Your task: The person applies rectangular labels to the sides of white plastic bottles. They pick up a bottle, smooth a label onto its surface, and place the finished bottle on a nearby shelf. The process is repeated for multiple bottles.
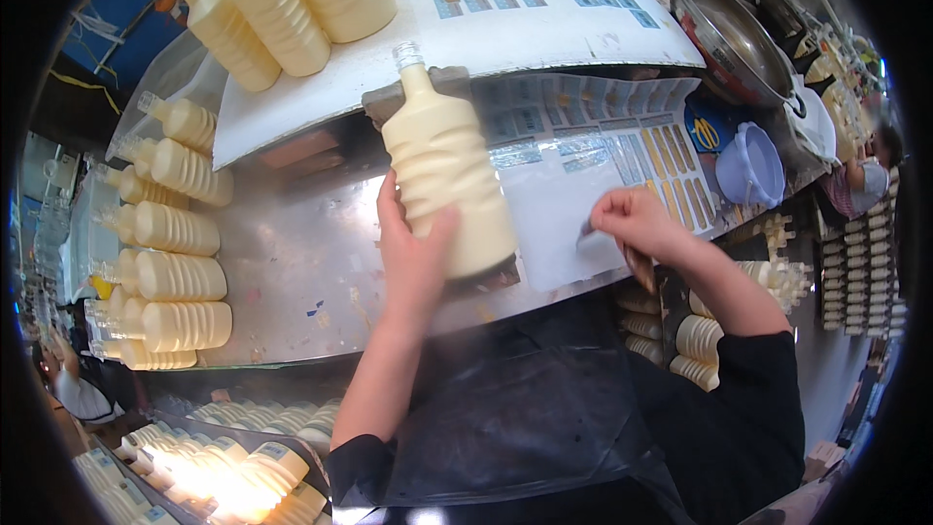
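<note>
A cream-coloured bottle (442,170) with wavy sides and a clear threaded neck stands tilted slightly back over the metal table. My left hand (413,243) is closed round its lower left side, the thumb across the front. To the right, my right hand (637,222) is closed in a pinch above a white backing sheet (554,243). A slim brown tool (639,270) sticks out below that hand. At its fingertips is a small greyish piece (585,229); whether this is the tool's tip or a sticker, I cannot tell. Sticker sheets (675,175) lie just beyond.
Several cream bottles (185,277) lie stacked along the table's left side. More bottles (277,24) stand on a raised white board (544,34) with label strips. A lavender bucket (750,165), yellow-handled scissors (704,134) and a large pan (729,34) sit at the right.
</note>
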Motion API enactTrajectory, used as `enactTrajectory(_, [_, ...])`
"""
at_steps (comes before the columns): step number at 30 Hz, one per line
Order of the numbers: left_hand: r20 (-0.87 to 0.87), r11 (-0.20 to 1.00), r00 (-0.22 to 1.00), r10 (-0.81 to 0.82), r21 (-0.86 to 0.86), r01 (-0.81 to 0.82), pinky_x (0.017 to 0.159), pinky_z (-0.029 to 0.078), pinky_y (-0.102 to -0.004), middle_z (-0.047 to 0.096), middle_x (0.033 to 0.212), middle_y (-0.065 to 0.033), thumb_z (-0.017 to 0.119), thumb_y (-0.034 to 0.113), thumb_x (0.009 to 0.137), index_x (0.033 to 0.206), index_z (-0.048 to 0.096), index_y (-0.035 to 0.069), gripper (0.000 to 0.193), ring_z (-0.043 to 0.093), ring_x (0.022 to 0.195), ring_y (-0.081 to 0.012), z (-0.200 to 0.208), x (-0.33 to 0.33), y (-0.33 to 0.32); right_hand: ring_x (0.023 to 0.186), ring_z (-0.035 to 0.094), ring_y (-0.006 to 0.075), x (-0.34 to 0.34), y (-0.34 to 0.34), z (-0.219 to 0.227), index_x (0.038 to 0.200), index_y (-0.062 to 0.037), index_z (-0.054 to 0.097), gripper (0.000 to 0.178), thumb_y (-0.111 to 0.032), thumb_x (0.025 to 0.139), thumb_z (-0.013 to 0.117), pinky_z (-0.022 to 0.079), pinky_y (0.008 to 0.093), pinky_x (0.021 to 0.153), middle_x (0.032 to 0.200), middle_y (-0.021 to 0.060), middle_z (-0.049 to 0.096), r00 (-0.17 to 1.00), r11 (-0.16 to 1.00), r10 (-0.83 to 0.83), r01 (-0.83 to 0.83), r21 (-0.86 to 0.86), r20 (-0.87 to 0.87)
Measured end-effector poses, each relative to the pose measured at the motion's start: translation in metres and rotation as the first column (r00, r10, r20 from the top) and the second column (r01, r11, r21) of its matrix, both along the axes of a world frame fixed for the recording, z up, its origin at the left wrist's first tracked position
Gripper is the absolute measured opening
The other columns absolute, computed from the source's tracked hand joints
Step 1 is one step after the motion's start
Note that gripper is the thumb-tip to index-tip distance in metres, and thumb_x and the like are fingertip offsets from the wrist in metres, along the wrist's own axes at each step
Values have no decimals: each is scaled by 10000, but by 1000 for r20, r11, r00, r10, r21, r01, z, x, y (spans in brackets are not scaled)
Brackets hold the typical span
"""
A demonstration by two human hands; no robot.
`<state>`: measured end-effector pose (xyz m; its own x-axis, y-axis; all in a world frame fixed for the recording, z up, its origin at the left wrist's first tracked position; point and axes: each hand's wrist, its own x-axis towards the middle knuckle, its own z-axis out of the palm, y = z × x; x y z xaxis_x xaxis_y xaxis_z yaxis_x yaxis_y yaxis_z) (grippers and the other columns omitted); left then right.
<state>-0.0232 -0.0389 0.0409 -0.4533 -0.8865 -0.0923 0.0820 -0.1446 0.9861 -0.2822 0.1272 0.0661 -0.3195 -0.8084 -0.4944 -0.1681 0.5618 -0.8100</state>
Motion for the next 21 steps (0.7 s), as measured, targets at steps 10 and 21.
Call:
enactTrajectory(10, [139, 987, 990, 26, -163, -3, 1077, 484, -416, 417, 1519, -219, 784, 138, 836, 1591, 193, 28, 965, 527, 1327, -309, 8, 2, -18, 619, 667, 204, 49, -164, 87, 912, -51, 631, 97, -41, 834, 688, 515, 337, 525, 741, 37, 644, 483, 319, 4, -830, -457, -876])
enactTrajectory(21, [-8, 996, 996, 84, 30, -84, 972, 454, -285, 615, 1128, -30, 673, 222, 1005, 1230, 580, 38, 305, 559, 1054, -110, 16, -20, -76, 651, 694, 209, 18, -177, 81, 893, -54, 650, 172, -53, 739, 726, 547, 310, 522, 1102, 112, 741, 24, 162, 98, -987, -8, -995])
